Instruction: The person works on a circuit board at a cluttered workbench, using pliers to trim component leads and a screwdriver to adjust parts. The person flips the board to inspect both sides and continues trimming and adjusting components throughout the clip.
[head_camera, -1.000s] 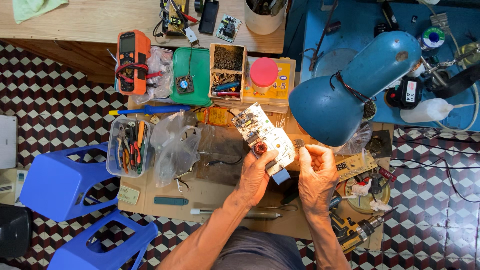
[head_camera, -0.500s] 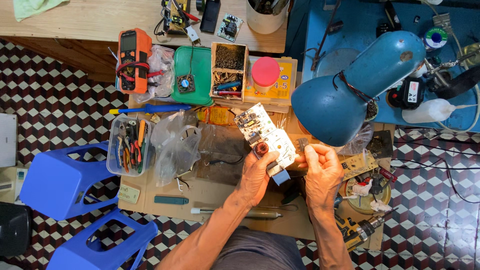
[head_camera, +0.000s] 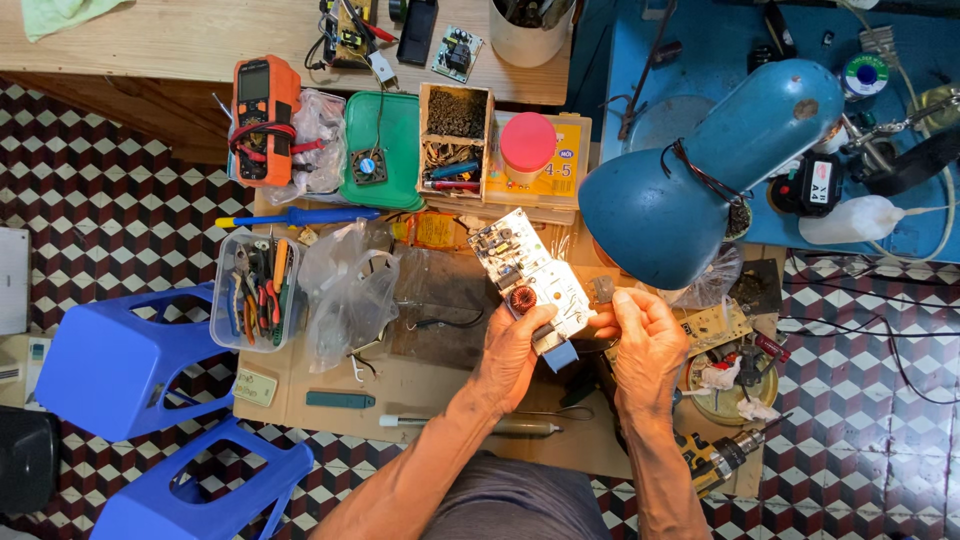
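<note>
My left hand (head_camera: 510, 355) grips a white circuit board (head_camera: 525, 272) with a copper coil and a blue block at its near end, holding it tilted above the cardboard-covered bench (head_camera: 430, 385). My right hand (head_camera: 645, 345) is beside the board's right edge, its fingertips pinched on a small grey part (head_camera: 602, 291). A blue desk lamp (head_camera: 700, 175) hangs just above and to the right, lighting the board.
An orange multimeter (head_camera: 262, 118), a green tray (head_camera: 385, 150), a parts box (head_camera: 455, 135) and a red-lidded jar (head_camera: 527, 147) sit behind. A clear tool tub (head_camera: 255, 290) and plastic bags (head_camera: 345, 290) lie left. Blue stools (head_camera: 130, 360) stand on the floor; a drill (head_camera: 715, 460) lies right.
My right hand has lifted a little and closed in on the board's right edge with the small part. The left hand and board have barely moved.
</note>
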